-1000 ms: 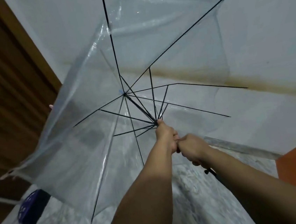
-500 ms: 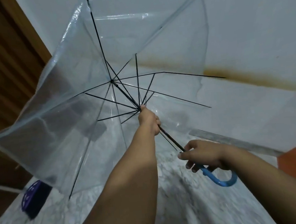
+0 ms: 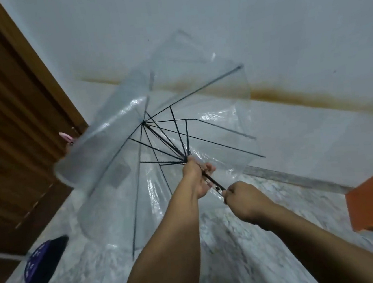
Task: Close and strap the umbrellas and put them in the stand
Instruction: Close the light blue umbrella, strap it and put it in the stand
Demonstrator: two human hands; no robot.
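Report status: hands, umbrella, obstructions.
Left hand grips the runner; right hand grips the shaft. Clear umbrella half collapsed, unstrapped. Nothing blocking.

home hallway, wooden door (image 3: 8, 137), marble floor (image 3: 91, 278)

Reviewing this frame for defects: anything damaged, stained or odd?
Yes: a brown stain band runs along the white wall, like water damage. The clear umbrella is only half-folded, expected mid-closing. Nothing looks broken.

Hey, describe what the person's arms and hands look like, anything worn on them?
Both forearms are bare right up to the frame's edge: no sleeves show. The left hand and right hand carry no gloves, and no rings, watch or bracelet are visible on fingers or wrists.
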